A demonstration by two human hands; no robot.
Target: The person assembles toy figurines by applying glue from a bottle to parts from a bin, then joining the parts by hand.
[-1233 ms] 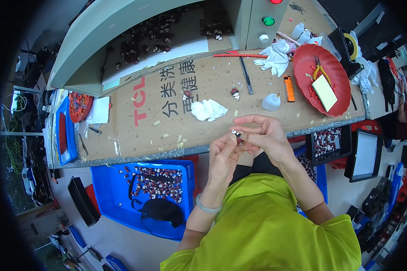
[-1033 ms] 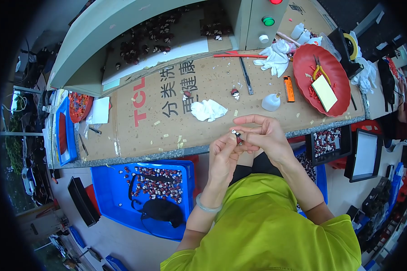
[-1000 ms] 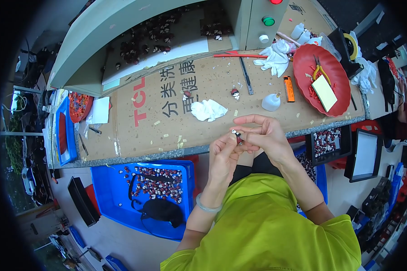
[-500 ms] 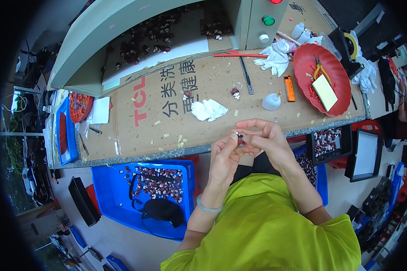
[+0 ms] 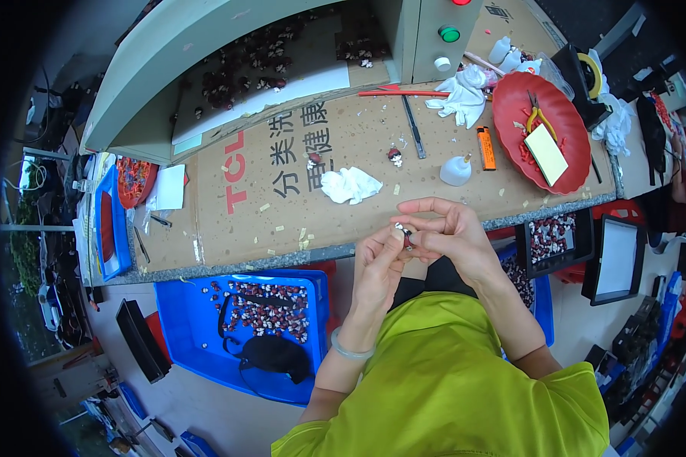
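Note:
Close to the table's front edge, a small dark-red and white figurine (image 5: pixel 406 237) is pinched between the fingertips of my two hands. My left hand (image 5: pixel 377 263) closes on one side of it with thumb and index finger. From the other side my right hand (image 5: pixel 456 238) grips it with the thumb and bent fingers, its index finger stretched above. The fingers cover much of the figurine. Beyond my hands lie a crumpled white tissue (image 5: pixel 351 185) and two similar pieces, one a figurine (image 5: pixel 395 157) beside a small white squeeze bottle (image 5: pixel 456 171).
An orange lighter-like item (image 5: pixel 486 148) and a dark slim tool (image 5: pixel 414 128) lie on the cardboard. A red scalloped plate (image 5: pixel 509 107) holds yellow-handled pliers (image 5: pixel 540 120) and a pale pad (image 5: pixel 546 154). A grey arched machine (image 5: pixel 129 99) stands behind; a blue bin (image 5: pixel 183 327) of figurines sits below left.
The figurine has turned slightly between my fingertips. Both hands stay in almost the same place, and the view has shifted a little.

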